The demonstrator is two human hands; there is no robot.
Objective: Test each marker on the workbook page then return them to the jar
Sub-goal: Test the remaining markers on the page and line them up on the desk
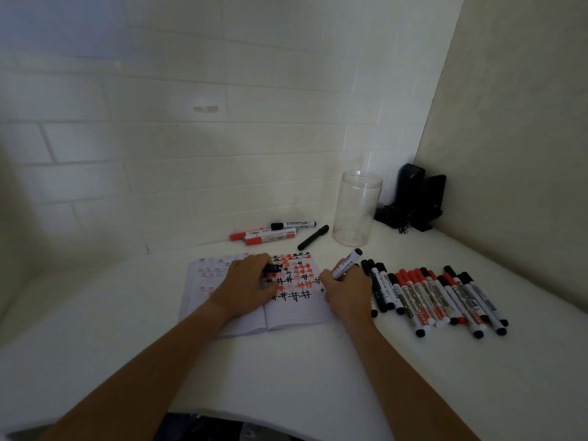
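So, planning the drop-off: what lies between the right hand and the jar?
Head view: only bare white table separates right hand from jar.

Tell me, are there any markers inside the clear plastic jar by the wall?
No, the clear plastic jar stands empty, with markers lying on the white table around it.

Dim corner: white brick wall [159, 138], white table [286, 377], black device [413, 198].
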